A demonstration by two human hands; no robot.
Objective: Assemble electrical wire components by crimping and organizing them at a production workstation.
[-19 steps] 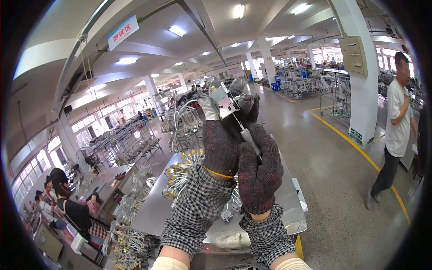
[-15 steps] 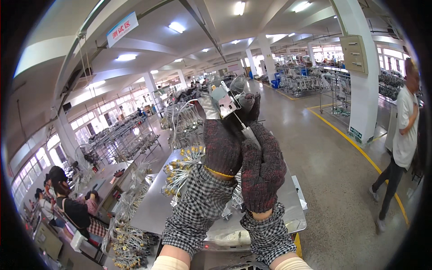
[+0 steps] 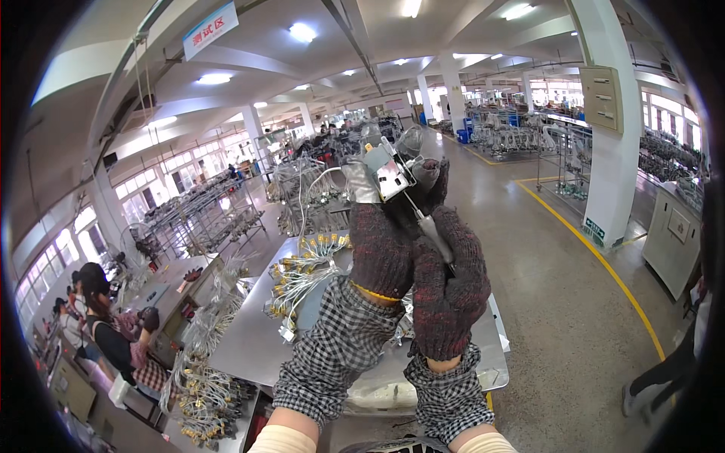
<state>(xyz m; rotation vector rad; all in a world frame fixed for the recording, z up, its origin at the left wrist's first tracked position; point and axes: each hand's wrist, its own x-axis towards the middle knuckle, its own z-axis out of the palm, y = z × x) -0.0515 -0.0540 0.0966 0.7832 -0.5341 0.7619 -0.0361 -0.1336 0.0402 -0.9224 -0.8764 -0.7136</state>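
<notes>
Both my hands wear dark knitted gloves and are raised together above a metal table [image 3: 249, 332]. My left hand [image 3: 381, 245] is closed on a small silver metal mechanism [image 3: 393, 180], which shows a flat plate and a white cable on its left. Silvery wrapping covers some fingertips. In my right hand [image 3: 451, 294] is a slim screwdriver-like tool [image 3: 430, 230] with a thin metal shaft and a grey handle. Its shaft points up at the mechanism's lower edge; whether the tip touches is too small to tell.
Bundled white cables with yellow ends [image 3: 313, 275] lie on the table. More cable bundles [image 3: 208, 392] hang at lower left, where people [image 3: 113, 325] sit at a bench. Laden racks [image 3: 302, 200] stand ahead. At right are a pillar [image 3: 613, 151], a cabinet [image 3: 672, 241] and a walking person's legs [image 3: 664, 377].
My hands with the mechanism and tool have shifted slightly right and down in view. The person at right has come nearer and is mostly out of the picture.
</notes>
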